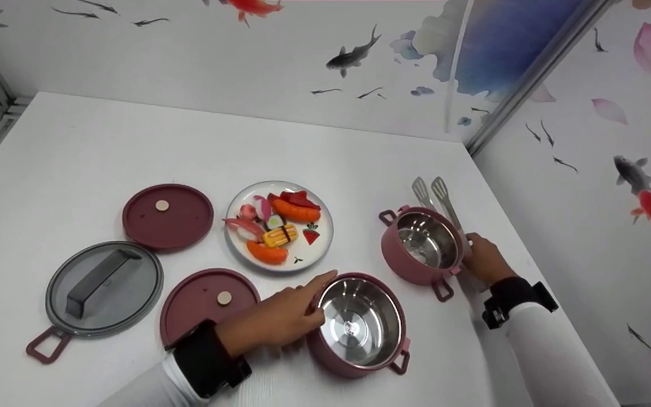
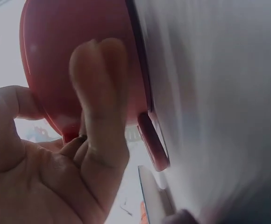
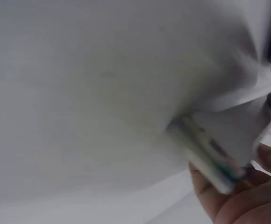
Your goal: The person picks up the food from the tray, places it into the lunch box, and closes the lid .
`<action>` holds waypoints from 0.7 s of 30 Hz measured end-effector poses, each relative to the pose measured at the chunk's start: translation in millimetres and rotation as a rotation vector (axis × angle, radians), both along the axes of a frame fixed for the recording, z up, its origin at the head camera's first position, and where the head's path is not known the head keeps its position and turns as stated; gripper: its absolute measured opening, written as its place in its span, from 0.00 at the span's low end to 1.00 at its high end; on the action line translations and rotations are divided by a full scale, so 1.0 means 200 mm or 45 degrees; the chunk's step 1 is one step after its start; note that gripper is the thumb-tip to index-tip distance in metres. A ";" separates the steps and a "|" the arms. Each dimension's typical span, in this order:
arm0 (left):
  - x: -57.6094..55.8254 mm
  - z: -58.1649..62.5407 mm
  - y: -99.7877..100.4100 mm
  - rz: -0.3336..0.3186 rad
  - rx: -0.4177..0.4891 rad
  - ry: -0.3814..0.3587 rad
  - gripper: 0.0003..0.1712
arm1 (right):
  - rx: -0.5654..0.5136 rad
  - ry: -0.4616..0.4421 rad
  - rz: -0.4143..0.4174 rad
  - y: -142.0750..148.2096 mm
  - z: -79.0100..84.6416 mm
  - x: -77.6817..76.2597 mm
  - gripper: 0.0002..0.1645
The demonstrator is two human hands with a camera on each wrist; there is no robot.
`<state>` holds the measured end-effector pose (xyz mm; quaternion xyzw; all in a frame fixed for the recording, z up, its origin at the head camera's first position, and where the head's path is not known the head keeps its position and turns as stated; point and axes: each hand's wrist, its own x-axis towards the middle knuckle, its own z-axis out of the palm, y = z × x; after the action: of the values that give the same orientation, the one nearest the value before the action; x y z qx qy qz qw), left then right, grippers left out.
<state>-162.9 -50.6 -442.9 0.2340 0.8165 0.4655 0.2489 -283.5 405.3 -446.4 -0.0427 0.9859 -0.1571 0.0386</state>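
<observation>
My left hand (image 1: pixel 283 316) grips the left rim of a dark-pink steel-lined pot (image 1: pixel 359 322); in the left wrist view, fingers press its outer wall (image 2: pixel 51 51). My right hand (image 1: pixel 489 260) is right of a smaller matching pot (image 1: pixel 427 243), by the lower ends of two slotted turners (image 1: pixel 444 195). In the right wrist view, that hand (image 3: pixel 257 200) holds a pale, blurred item (image 3: pixel 210 158) with coloured marks along one side; its kind is unclear. The head view mostly hides it.
Left of the pots, a plate (image 1: pixel 322 246) carries several toy foods. Two maroon lids (image 1: pixel 181 226) and a grey lid (image 1: pixel 105 294) with a bar handle lie farther left. A printed wall (image 1: pixel 574 226) stands along the right table edge.
</observation>
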 end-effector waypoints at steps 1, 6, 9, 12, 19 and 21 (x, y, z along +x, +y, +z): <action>-0.01 -0.01 0.00 -0.006 0.032 -0.064 0.42 | -0.001 0.014 -0.032 0.01 0.01 0.00 0.30; -0.05 -0.05 -0.01 -0.026 0.158 -0.335 0.34 | -0.021 0.099 -0.152 0.08 0.08 0.05 0.33; -0.07 -0.05 -0.02 -0.069 0.190 -0.407 0.31 | -0.057 0.158 -0.193 0.10 0.15 0.15 0.36; -0.09 -0.05 -0.02 -0.096 0.238 -0.466 0.30 | -0.075 0.194 -0.125 0.02 0.28 0.25 0.36; -0.10 -0.07 -0.06 -0.051 0.354 -0.512 0.33 | 0.063 0.278 0.431 -0.47 0.46 0.36 0.26; -0.10 -0.09 -0.07 -0.003 0.362 -0.493 0.35 | 0.140 0.336 0.589 -0.59 0.44 0.35 0.28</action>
<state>-182.2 -64.8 -460.9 0.1740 0.6795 0.6116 0.3661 -214.2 287.2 -358.9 -0.2846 0.9535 -0.0836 -0.0530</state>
